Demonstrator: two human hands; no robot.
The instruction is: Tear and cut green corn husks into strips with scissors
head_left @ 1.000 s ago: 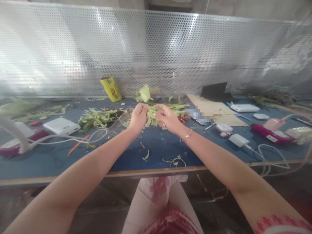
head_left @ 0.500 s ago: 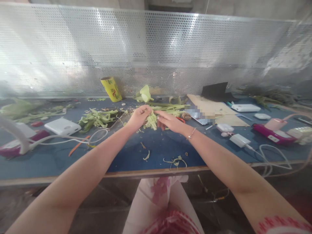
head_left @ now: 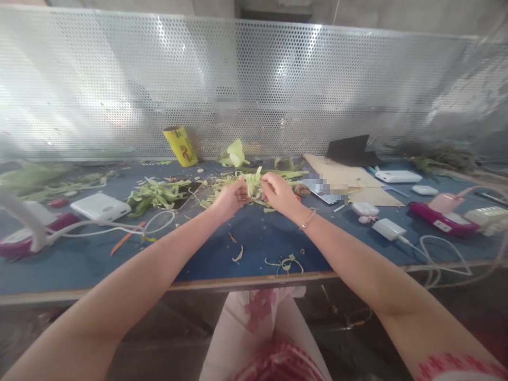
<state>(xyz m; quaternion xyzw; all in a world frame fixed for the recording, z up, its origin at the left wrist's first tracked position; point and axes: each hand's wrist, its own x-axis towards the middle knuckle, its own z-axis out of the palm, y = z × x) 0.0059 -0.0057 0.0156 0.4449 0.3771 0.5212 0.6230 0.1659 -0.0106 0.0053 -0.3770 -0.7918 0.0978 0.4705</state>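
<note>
Green strips [head_left: 254, 186], centre of frame, appear pinched by left hand [head_left: 231, 199] and right hand [head_left: 278, 192]; light, even tension should limit tearing.

Blue-topped counter [head_left: 216, 259] across full width, tan strip along front edge [head_left: 254, 280]. Tall perforated metal panel [head_left: 257, 69] rising behind it, small round holes in tight rows. Bright streaks of light [head_left: 315, 34] on panel, strongest near upper middle (reflected or shining through, cannot tell). Above panel, grey wall [head_left: 397, 16], rough-looking, with dark recess [head_left: 273, 14] near top centre. Below counter, dim floor [head_left: 159, 354], details murky.
</note>
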